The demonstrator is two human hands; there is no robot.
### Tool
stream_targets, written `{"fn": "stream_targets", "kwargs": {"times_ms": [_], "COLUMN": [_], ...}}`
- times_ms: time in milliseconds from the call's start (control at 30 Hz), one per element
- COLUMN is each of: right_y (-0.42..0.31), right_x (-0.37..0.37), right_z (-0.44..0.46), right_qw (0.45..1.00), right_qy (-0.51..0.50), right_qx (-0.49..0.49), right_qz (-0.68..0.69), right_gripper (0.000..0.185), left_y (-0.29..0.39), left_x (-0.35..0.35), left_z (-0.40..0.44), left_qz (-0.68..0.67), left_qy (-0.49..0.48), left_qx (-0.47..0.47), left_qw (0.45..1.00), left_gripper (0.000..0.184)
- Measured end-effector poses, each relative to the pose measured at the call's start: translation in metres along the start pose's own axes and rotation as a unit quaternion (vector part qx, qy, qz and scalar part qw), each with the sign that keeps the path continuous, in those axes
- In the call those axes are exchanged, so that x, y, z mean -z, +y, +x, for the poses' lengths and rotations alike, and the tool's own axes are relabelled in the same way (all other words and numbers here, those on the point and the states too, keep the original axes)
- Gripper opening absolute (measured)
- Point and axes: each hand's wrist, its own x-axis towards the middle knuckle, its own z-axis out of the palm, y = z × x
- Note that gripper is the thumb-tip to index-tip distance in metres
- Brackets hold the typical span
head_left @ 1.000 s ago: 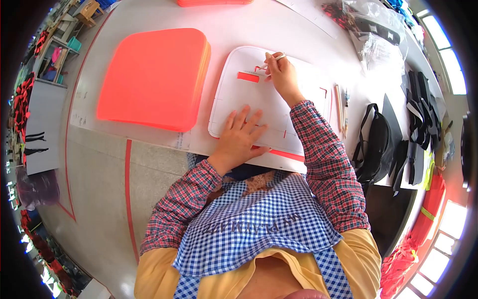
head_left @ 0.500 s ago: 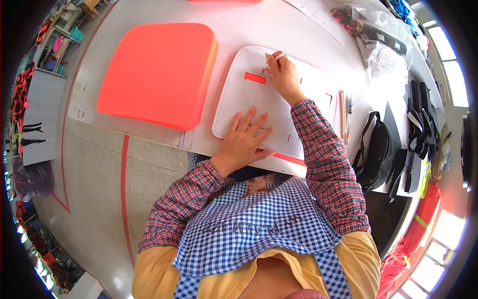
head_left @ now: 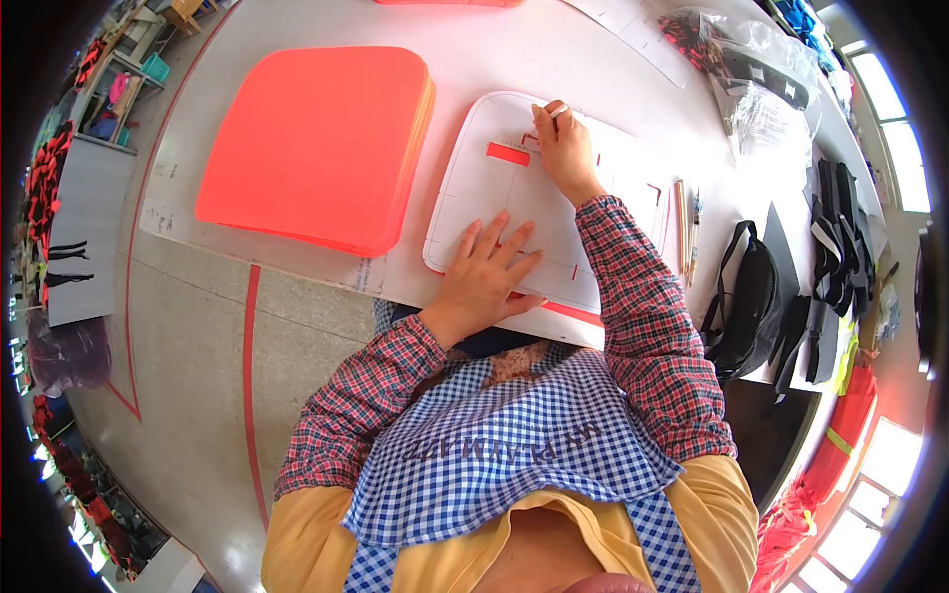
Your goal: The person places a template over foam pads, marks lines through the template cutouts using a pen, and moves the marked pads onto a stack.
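Observation:
My left hand [head_left: 484,282] lies flat with fingers spread on the lower left part of a white template [head_left: 484,203] with rounded corners. Red shows through a rectangular slot [head_left: 508,153] and several narrow slits in it, and along its lower edge. Near the top of the template, my right hand [head_left: 563,143] is closed around a thin white pen [head_left: 559,110], beside a small red corner-shaped slit. The pen's tip is hidden by the fingers. Left of the template sits a thick stack of orange-red sheets [head_left: 316,143], which neither hand touches.
Two or so slim pens [head_left: 682,227] lie right of the template. Farther right are a black bag [head_left: 749,301], black straps [head_left: 840,232] and clear plastic wrapping [head_left: 766,119]. Another orange-red piece [head_left: 450,2] shows at the top edge. The white table's front edge [head_left: 395,292] runs before my body.
The view has shifted slightly, moving the stack and template in the picture. My right hand has moved a little along the corner-shaped slit with the pen. My left hand stays flat on the template.

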Motion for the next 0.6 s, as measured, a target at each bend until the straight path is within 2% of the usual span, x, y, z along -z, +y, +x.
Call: {"fn": "stream_targets", "kwargs": {"times_ms": [200, 300, 600], "right_y": [0.005, -0.008, -0.004], "right_x": [-0.002, 0.007, 0.003], "right_z": [0.001, -0.01, -0.034], "right_qw": [0.999, 0.991, 0.997], "right_qy": [0.034, 0.036, 0.023], "right_qx": [0.023, -0.076, -0.048], "right_qz": [0.003, 0.104, 0.047], "right_gripper": [0.03, 0.031, 0.033], "left_y": [0.001, 0.001, 0.001], "left_x": [0.002, 0.002, 0.002], "left_z": [0.001, 0.002, 0.001], "left_qz": [-0.003, -0.005, -0.002], "left_qy": [0.001, 0.002, 0.002], "left_qx": [0.001, 0.001, -0.001], "left_qw": [1.0, 1.0, 1.0], "left_gripper": [0.054, 0.054, 0.055]}}
